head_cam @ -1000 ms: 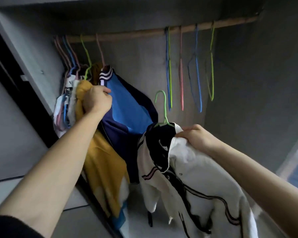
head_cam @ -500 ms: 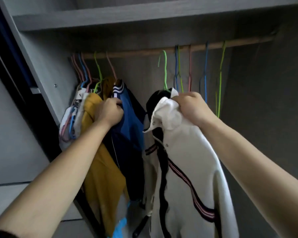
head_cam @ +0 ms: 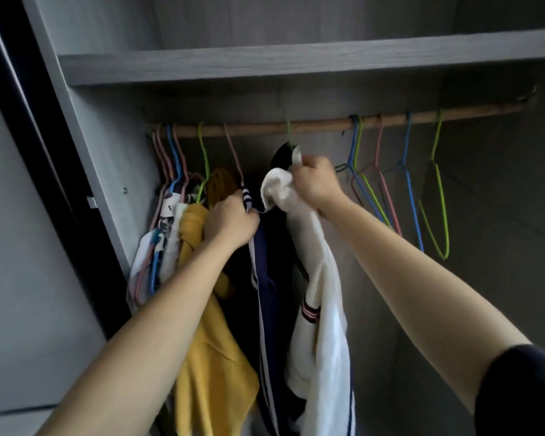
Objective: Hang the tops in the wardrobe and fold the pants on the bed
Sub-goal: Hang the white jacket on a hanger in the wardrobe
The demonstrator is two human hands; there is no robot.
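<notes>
White top point(head_cam: 323, 278), centre frame: its green hanger point(head_cam: 289, 133) looks hooked over the rod point(head_cam: 321, 124). Your right hand point(head_cam: 315, 182) has its fingers clenched on the collar. Your left hand point(head_cam: 230, 223) grips the navy top point(head_cam: 266, 294) just left of it. Release is pending; pants and bed are out of view. No legible writing.

I'm looking into a grey wood-grain wardrobe point(head_cam: 107, 146). 1 shelf point(head_cam: 296, 66) spans the top, with a wooden rod point(head_cam: 312, 124) beneath it. The back panel point(head_cam: 255, 149) sits in dim shadow. A black door edge point(head_cam: 19, 105) runs down the left, beside a pale grey surface point(head_cam: 29, 278).
</notes>
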